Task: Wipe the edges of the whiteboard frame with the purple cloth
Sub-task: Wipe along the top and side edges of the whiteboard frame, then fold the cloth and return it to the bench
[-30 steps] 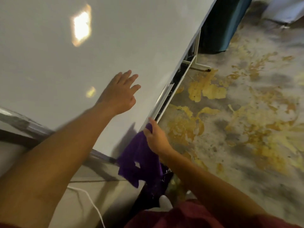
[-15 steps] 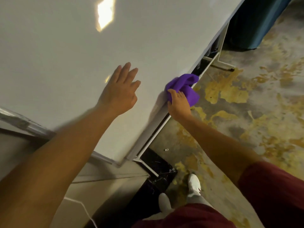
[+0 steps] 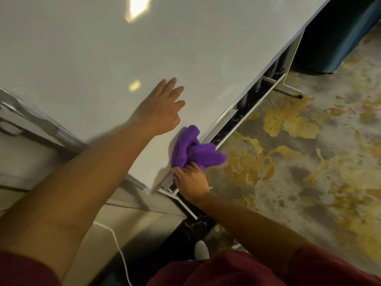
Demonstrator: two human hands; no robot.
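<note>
nearest the camera, a dark red sleeve [image 3: 268,269] covers the right upper arm, and the bare forearm runs up to the right hand [image 3: 192,179] at the lower corner of the whiteboard [image 3: 103,58]. the purple cloth [image 3: 193,150] sits bunched just above the fingers [image 3: 186,169], which curl closed over its lower end and pinch it; the rest spills up and to the right in soft, fuzzy folds, lying against the board's surface and over the whiteboard frame [image 3: 226,114], a thin pale metal strip along the board's lower edge. just beyond, the left hand [image 3: 161,111] lies flat on the glossy white board, fingers straight and slightly spread, holding nothing. a white cable [image 3: 119,246] trails over the pale floor strip at lower left. to the right lies a mottled grey floor [image 3: 299,172] with yellow patches. farther off, the white stand leg [image 3: 288,90] meets the floor, and a dark teal curtain [image 3: 338,38] hangs behind it.
</note>
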